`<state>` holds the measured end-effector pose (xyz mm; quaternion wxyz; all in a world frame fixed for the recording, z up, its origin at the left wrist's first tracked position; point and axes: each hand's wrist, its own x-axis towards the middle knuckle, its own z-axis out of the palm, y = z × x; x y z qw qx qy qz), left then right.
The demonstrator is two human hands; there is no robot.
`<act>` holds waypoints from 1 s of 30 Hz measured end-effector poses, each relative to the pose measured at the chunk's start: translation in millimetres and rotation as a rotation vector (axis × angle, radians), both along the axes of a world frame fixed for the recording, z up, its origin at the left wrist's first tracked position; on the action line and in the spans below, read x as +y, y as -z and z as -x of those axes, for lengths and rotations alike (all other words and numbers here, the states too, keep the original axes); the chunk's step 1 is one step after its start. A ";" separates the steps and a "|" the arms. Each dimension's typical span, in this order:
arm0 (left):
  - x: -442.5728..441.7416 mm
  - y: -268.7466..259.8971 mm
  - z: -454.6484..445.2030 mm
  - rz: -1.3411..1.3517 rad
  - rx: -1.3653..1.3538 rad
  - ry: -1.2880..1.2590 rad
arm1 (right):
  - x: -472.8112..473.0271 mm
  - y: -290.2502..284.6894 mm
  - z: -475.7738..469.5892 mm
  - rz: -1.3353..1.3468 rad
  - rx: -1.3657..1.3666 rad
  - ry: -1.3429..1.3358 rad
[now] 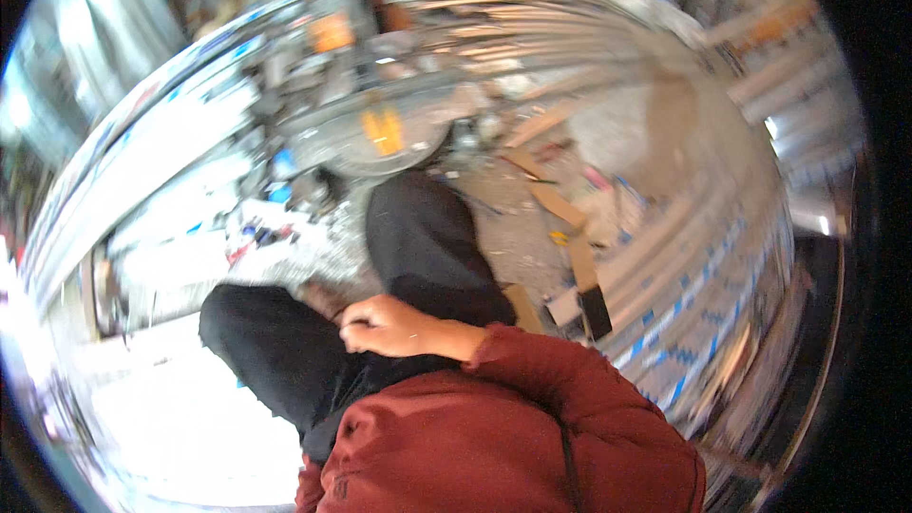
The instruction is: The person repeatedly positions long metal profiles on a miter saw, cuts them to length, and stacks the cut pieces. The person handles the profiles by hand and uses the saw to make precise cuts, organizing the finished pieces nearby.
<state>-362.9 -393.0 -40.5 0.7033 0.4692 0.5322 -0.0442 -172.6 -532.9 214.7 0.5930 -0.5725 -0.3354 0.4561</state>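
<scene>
My right hand (385, 328) is curled into a loose fist above my lap, near the inner side of my thighs. No object shows in it, and its fingertips are turned away from view. A dark red sleeve (556, 363) covers that arm. My left hand is out of view; only a bit of its sleeve (309, 488) appears at the bottom edge. Below me are my legs in black trousers (427, 249), knees apart. Ahead of the knees lies a round grey shape (349, 146), perhaps a basin, with a blurred yellow object (382, 130) at it.
A bright white surface (192, 413) lies left of my legs. Cardboard strips (559, 205) and scraps litter the floor to the right. Long boards with blue markings (684, 342) lie further right. Stacked planks (513, 11) stand at the back. Much of the surroundings is motion-blurred.
</scene>
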 end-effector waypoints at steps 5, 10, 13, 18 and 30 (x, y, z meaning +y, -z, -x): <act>-8.0 -7.1 37.7 -0.035 -0.014 -0.129 | 28.8 -2.1 6.2 0.116 -0.071 -0.130; -3.3 -20.4 71.6 -0.125 0.016 -0.267 | 62.2 -10.3 6.1 0.236 -0.072 -0.209; 6.2 -21.0 94.8 -0.222 0.057 -0.337 | 83.5 -14.6 0.1 0.230 -0.222 -0.258; 48.5 -31.6 140.2 -0.480 0.245 -0.418 | 134.6 -27.0 -28.9 0.267 -0.446 -0.395; 208.9 -294.0 10.1 -0.789 -0.684 -0.754 | 263.0 -9.8 -77.9 0.124 -0.823 -0.589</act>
